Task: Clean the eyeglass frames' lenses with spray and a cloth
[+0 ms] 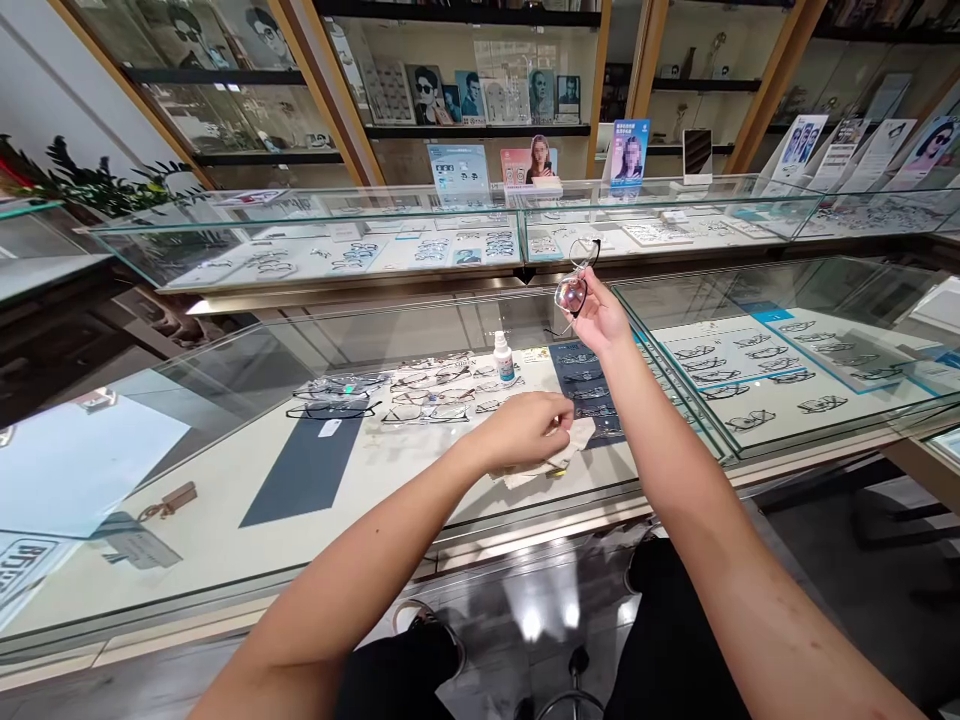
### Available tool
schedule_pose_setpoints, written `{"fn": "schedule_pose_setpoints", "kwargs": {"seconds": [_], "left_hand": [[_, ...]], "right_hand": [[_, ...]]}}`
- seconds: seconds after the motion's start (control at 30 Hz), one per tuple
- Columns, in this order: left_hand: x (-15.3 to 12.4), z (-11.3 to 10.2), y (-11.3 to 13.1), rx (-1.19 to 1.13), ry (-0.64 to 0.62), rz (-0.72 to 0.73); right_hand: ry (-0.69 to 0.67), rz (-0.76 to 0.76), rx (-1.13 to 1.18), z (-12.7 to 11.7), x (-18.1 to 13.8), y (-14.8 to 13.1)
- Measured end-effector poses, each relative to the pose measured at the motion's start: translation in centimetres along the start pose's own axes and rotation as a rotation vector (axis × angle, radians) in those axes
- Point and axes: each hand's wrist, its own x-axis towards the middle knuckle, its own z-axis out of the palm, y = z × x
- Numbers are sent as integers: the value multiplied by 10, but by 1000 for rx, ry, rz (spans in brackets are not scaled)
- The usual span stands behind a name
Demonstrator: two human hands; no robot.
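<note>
My right hand (604, 318) is raised above the glass counter and pinches a pair of eyeglasses (571, 296). Their dark thin frame is turned on end, one lens above the other, and the lower lens shows a pinkish reflection. My left hand (529, 428) rests low over the counter top, its fingers curled onto a crumpled cream cloth (581, 436). Part of the cloth spreads out under and to the right of that hand. A small white spray bottle (503, 358) with a blue-marked label stands upright on the glass just beyond my left hand.
Inside the glass counter (247, 440) lie rows of eyeglasses (431, 390), with more on the right (750, 420). A second display case (360, 250) runs behind, carrying upright posters (628, 155). Shelves stand at the back. A stool base (576, 690) shows between my legs.
</note>
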Motion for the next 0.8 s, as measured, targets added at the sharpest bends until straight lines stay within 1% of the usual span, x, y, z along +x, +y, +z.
{"fn": "schedule_pose_setpoints", "kwargs": {"seconds": [0.07, 0.17, 0.23, 0.27, 0.33, 0.47, 0.53, 0.6, 0.67, 0.73, 0.8], "left_hand": [[1, -1, -4, -169, 94, -95], [7, -2, -12, -542, 220, -239], [10, -3, -18, -742, 243, -325], [12, -3, -20, -789, 236, -349], [12, -5, -22, -765, 190, -340], [5, -7, -17, -502, -34, -187], [1, -6, -14, -397, -87, -148], [0, -4, -12, -354, -71, -116], [1, -2, -12, -366, -31, -67], [2, -2, -13, -413, 6, -49], [4, -6, -12, -471, 50, -76]], "right_hand": [[12, 10, 11, 2, -1, 0], [15, 19, 34, 2, -1, -1], [-2, 17, 30, 1, -1, -1], [-14, 19, 30, 1, -1, -1], [-35, 28, 43, 0, -1, -1], [-36, 39, 58, 0, -1, -1], [-6, 37, 47, 1, -2, -1], [29, 48, 37, 3, -3, -1], [41, 63, 42, 5, -4, -1], [22, 68, 63, 6, -5, -2], [-17, 72, 80, 8, -7, -3]]}}
